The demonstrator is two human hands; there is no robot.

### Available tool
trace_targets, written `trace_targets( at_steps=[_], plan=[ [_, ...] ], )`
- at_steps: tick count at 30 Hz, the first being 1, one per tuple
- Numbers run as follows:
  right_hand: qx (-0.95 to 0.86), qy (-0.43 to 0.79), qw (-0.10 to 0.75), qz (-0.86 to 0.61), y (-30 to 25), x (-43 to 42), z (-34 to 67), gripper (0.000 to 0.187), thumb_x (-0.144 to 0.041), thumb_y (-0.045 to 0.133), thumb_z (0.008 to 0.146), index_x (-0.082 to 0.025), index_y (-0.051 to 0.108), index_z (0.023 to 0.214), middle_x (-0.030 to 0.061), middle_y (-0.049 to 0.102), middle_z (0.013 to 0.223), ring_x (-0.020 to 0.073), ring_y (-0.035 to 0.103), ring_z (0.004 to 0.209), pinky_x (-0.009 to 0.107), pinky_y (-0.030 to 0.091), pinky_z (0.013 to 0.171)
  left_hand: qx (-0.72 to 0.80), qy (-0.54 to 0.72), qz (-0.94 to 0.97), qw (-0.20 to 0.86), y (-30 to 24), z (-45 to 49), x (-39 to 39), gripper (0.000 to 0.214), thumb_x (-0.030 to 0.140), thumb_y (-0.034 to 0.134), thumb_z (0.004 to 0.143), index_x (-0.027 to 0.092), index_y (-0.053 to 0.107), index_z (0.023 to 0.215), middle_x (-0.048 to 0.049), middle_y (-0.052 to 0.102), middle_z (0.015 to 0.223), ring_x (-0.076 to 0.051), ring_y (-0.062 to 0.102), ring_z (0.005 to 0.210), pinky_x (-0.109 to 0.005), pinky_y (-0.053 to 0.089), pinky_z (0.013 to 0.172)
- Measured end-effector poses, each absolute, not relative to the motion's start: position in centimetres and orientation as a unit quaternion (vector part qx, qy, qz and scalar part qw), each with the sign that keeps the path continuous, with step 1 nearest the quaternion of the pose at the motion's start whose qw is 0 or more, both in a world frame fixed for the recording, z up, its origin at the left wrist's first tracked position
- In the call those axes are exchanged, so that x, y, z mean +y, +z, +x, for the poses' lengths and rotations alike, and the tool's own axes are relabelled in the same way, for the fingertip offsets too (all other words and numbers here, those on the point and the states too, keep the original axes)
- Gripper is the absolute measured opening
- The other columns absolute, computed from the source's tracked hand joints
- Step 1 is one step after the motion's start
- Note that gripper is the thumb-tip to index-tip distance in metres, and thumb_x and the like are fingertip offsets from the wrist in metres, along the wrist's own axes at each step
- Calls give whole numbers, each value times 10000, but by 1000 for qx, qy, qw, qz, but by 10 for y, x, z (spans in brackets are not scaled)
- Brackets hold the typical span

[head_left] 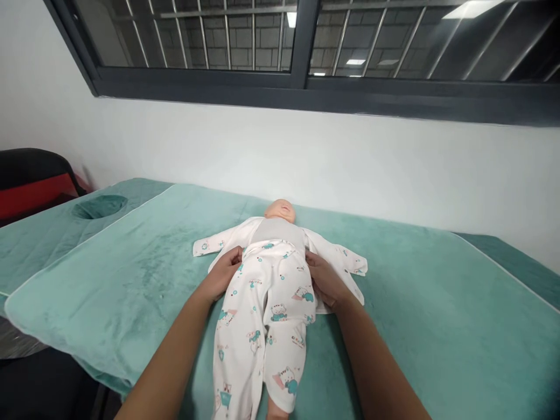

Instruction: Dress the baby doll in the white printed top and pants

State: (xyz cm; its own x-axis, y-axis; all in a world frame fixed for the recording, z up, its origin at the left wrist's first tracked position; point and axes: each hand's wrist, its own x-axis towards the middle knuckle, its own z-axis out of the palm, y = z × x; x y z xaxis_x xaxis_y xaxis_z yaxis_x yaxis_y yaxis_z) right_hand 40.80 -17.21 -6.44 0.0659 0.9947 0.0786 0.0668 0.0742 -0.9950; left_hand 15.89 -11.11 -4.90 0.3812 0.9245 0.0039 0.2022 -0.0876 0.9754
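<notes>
Teal plush cloth [437, 303] covers the surface, and on its middle, head close to the far edge by the wall [376, 169], a pale-skinned baby doll with a grey torso [280, 228] lies on its back. White cotton trousers printed with small cats [266, 291] are up over its waist, their legs running toward the near edge, where one bare lower leg [276, 410] shows below a cuff. An open white long-sleeved jacket with matching prints [330, 251] is spread beneath the doll, sleeves angled out toward the left and right edges. The left hand [224, 273] is curled at one side of the waistband, seeming to pinch its edge between thumb and fingers; the right hand [324, 279] rests against the other side, fingertips partly hidden, so I cannot tell whether they pinch or merely press. An uneven pull could twist the waistband or turn the doll on the soft pile. The jacket's lower flap, just beside the right hand, might get caught in the waistband if gathered with it.
</notes>
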Motion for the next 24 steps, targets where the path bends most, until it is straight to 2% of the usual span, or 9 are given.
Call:
trace_targets(
  at_steps=[3, 7, 12, 17, 21, 24],
  plan=[
    [-473, 524, 541, -458, -66, -169, 406, 381, -277, 635, 759, -231, 629, 1137, 74, 710, 1008, 215, 665, 870, 323, 536, 711, 450, 393, 624, 503, -57, 166, -104, 308, 412, 609, 682, 206, 380, 677, 58, 395, 631, -106, 365, 616, -218, 321, 556],
    [-475, 498, 570, -449, -67, -165, 404, 440, -205, 619, 712, -233, 623, 1151, 69, 699, 1091, 228, 645, 980, 331, 529, 778, 469, 434, 594, 488, -64, 172, -100, 279, 391, 587, 667, 221, 370, 708, 44, 436, 657, -125, 404, 646, -228, 338, 566],
    [-498, 461, 563, -471, -69, -162, 407, 430, -181, 548, 712, -214, 642, 1131, 57, 703, 1083, 220, 642, 975, 339, 519, 812, 460, 455, 571, 505, -61, 176, -103, 240, 362, 569, 663, 220, 450, 814, 20, 523, 743, -153, 482, 711, -251, 392, 611],
    [-558, 344, 515, -552, -71, -164, 414, 316, -231, 516, 786, -187, 652, 1068, 66, 689, 1040, 203, 622, 948, 359, 500, 866, 454, 463, 560, 516, -54, 174, -106, 261, 294, 544, 639, 192, 577, 878, -11, 605, 868, -189, 537, 852, -271, 431, 726],
    [-599, 190, 516, -582, -70, -167, 416, 264, -180, 516, 796, -207, 615, 1039, 74, 621, 1113, 193, 582, 1001, 352, 496, 860, 454, 465, 560, 513, -50, 173, -114, 248, 262, 494, 701, 191, 625, 899, -14, 632, 930, -199, 545, 910, -276, 424, 796],
    [-632, 99, 532, -555, -68, -168, 416, 188, -170, 516, 832, -216, 616, 984, 80, 585, 1166, 198, 546, 1103, 369, 462, 935, 455, 466, 564, 508, -48, 172, -116, 231, 337, 490, 784, 185, 633, 882, -17, 635, 928, -203, 544, 930, -282, 418, 835]
  ],
)
